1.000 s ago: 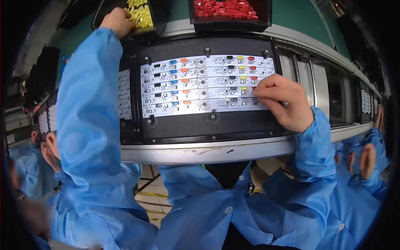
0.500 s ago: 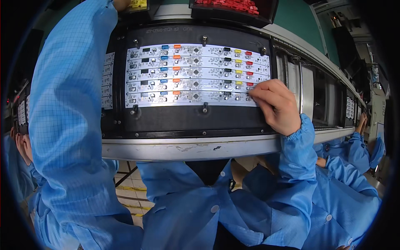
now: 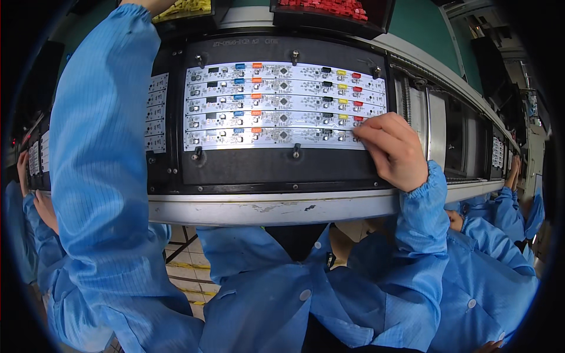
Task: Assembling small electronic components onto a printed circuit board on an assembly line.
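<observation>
My right hand [image 3: 395, 150] rests over the right end of the lowest white circuit board strip [image 3: 265, 138]. Its thumb and index finger are pinched together there; whatever lies between the tips is hidden. Above it, several matching strips lie stacked in a black fixture [image 3: 253, 167], carrying small blue, orange, black, yellow and red connectors. A red connector [image 3: 358, 119] shows beside my fingertips. My left arm reaches far forward, and only part of my left hand [image 3: 150, 5] shows at the top edge, by a bin of yellow connectors [image 3: 185, 7]. Its fingers are out of sight.
A black bin of red connectors [image 3: 323, 9] stands behind the fixture. Upright clamp pins [image 3: 296, 152] edge the boards. A metal rail [image 3: 276, 209] runs along the near side. Another fixture with boards [image 3: 156, 112] sits left, partly behind my sleeve. Co-workers' hands [image 3: 46, 210] appear at both sides.
My left hand has shifted slightly left, beside the yellow connectors. The fixture appears a little further right in the picture. My right hand stays pinched at the lowest strip.
</observation>
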Available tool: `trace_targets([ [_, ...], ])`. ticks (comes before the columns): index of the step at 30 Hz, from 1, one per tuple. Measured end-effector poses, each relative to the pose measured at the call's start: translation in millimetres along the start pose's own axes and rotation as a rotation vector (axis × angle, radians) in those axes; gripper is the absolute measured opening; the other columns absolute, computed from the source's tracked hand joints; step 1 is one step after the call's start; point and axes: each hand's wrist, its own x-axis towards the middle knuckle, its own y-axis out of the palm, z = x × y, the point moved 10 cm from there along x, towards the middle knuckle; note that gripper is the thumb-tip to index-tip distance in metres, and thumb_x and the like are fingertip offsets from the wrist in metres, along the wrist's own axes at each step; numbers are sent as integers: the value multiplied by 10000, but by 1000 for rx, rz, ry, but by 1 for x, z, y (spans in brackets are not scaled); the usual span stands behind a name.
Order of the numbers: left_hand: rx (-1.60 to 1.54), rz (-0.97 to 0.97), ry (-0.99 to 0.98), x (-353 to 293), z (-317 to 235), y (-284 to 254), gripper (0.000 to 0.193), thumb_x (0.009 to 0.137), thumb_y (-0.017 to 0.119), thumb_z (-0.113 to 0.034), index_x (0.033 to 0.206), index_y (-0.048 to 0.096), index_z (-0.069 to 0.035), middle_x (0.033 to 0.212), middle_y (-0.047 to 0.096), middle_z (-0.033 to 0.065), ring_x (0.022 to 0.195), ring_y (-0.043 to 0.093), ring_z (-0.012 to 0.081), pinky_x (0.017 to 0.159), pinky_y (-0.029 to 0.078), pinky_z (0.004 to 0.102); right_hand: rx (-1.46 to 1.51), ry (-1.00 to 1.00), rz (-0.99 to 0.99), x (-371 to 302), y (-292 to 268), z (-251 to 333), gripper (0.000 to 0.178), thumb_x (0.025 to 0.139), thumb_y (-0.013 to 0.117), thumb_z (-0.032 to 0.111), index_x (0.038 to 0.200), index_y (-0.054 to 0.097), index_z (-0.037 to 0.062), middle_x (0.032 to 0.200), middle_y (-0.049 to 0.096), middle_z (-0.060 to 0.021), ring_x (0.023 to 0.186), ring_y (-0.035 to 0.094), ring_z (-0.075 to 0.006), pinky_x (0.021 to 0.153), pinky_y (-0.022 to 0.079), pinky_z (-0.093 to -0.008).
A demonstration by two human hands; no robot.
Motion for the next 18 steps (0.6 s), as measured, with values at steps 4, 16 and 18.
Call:
trace_targets([
  [4,-223,-73,143,-25,-30,-44,186,874,600,-75,960,685,65,789,702,126,702,646,164,650,516,308,103,57,-47,3,-5,1,265,734,672,-116,975,674,-6,921,645,-132,826,636,-287,732,515,-343],
  [16,-1305,613,-172,-161,-195,2,188,880,628,67,1063,667,78,964,708,182,842,695,209,791,580,321,275,142,-295,-23,-90,-47,189,796,611,-116,966,647,-40,907,630,-149,827,631,-263,724,500,-307],
  [18,-1364,727,-283,-169,-210,17,211,885,653,46,1091,663,91,976,709,198,889,701,214,828,584,314,307,150,-331,-30,-101,-56,195,800,600,-120,974,644,-41,904,627,-148,820,631,-262,719,501,-310],
])
